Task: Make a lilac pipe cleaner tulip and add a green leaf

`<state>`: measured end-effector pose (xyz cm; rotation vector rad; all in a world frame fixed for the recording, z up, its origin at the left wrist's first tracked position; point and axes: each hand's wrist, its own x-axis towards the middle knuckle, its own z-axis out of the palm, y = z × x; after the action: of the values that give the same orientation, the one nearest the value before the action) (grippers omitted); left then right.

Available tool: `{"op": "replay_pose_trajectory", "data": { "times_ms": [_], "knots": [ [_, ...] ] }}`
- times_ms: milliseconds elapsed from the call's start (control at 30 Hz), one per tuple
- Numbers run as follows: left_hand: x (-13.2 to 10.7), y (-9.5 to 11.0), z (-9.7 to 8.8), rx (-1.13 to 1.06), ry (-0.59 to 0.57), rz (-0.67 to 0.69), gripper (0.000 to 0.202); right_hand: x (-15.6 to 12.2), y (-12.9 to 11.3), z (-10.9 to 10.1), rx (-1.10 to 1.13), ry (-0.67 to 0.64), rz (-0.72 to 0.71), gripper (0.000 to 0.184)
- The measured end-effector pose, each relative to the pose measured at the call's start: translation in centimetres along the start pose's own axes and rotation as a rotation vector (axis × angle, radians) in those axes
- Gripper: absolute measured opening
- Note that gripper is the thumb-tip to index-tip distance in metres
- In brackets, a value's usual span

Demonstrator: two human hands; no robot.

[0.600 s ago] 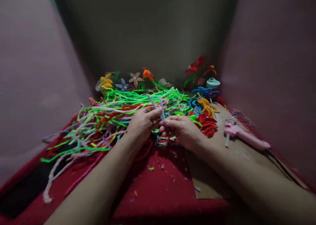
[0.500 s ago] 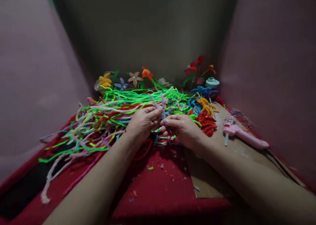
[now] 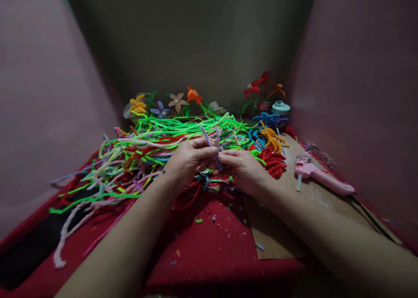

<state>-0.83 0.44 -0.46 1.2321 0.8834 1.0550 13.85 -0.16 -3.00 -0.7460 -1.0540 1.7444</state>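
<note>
My left hand (image 3: 187,160) and my right hand (image 3: 243,167) meet at the middle of the view, fingertips together. Both pinch a short lilac pipe cleaner (image 3: 212,140) whose two ends stick up above the fingers. Behind the hands lies a big tangle of pipe cleaners (image 3: 146,152), mostly neon green with pink, red and white ones. They rest on a red cloth (image 3: 209,245).
Finished pipe-cleaner flowers (image 3: 178,102) stand along the back wall, with red ones (image 3: 261,86) and a small teal pot (image 3: 281,108) at the right. Red, yellow and blue bent pieces (image 3: 272,154) lie by a pink glue gun (image 3: 321,178) on a cardboard sheet (image 3: 294,228). Small clippings dot the cloth.
The hands have shifted slightly while working the lilac pipe cleaner; its upright ends have come a little closer together. The view has tilted down a touch.
</note>
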Motion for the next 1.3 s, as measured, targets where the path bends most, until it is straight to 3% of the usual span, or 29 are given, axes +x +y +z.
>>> {"op": "replay_pose_trajectory", "data": {
  "times_ms": [200, 600, 833, 1033, 1133, 1200, 1300],
  "knots": [
    [0.0, 0.0, -0.1, -0.028, 0.022, -0.022, 0.02, 0.2, 0.3, -0.4, 0.054, 0.027, 0.056, 0.008],
    [-0.2, 0.3, 0.5, -0.003, 0.088, 0.0, 0.017, 0.2, -0.2, -0.5, 0.018, -0.045, 0.138, 0.005],
    [-0.3, 1.0, -0.6, 0.291, 0.094, 0.014, 0.025, 0.2, -0.3, -0.3, 0.012, -0.006, 0.061, 0.004],
    [-1.1, 2.3, -0.2, 0.488, 0.076, -0.005, 0.012, 0.1, -0.4, -0.3, 0.007, 0.001, 0.068, 0.005],
    [-1.2, 2.2, 0.2, 0.563, 0.081, 0.145, 0.011, 0.2, -0.4, -0.3, 0.011, 0.0, 0.049, 0.005],
    [-1.2, 2.0, 0.2, 0.68, 0.085, 0.367, 0.01, 0.2, -0.4, -0.3, 0.014, -0.003, 0.042, 0.005],
    [-1.0, 1.8, -0.3, 1.033, 0.079, 0.701, 0.013, 0.2, -0.6, -0.4, 0.021, -0.003, 0.053, 0.006]
  ]
}}
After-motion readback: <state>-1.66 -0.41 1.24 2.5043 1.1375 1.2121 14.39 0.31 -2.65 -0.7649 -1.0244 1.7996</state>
